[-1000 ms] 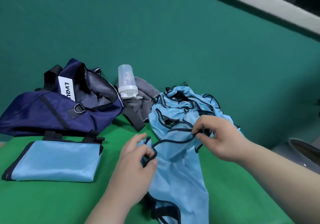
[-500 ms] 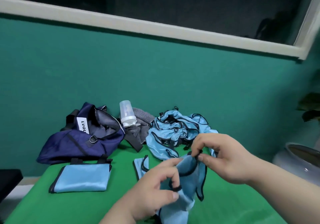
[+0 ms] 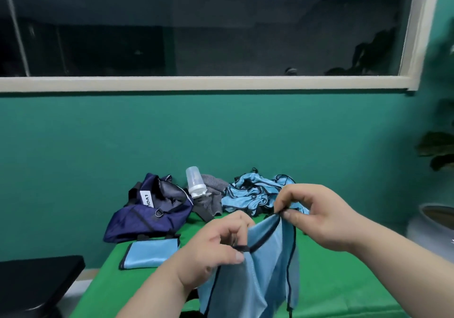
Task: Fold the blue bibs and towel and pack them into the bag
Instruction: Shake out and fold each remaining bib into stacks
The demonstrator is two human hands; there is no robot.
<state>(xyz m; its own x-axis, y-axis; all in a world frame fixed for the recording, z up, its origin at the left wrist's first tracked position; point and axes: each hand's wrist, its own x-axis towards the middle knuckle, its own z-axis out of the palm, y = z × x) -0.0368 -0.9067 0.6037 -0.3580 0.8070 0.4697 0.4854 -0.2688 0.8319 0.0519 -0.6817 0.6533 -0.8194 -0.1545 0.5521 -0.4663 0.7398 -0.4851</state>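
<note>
Green-covered table (image 3: 344, 280) against teal wall, dark window above. Navy bag (image 3: 147, 219) at back left, mouth gaping; inside too dark to tell contents. Folded blue bib (image 3: 151, 253) lying flat just in front of bag. Clear bottle (image 3: 194, 182) standing between bag and crumpled grey towel (image 3: 213, 194). Heap of unfolded blue bibs (image 3: 250, 194) just right of towel. One blue bib (image 3: 265, 273) held up over near part of table, hanging between both hands. Left hand (image 3: 216, 249) pinching black trim at lower corner, thumb on top, fingers curled. Right hand (image 3: 317, 217) higher, pinching other corner between thumb and forefinger. Both hands well in front of bag.
</note>
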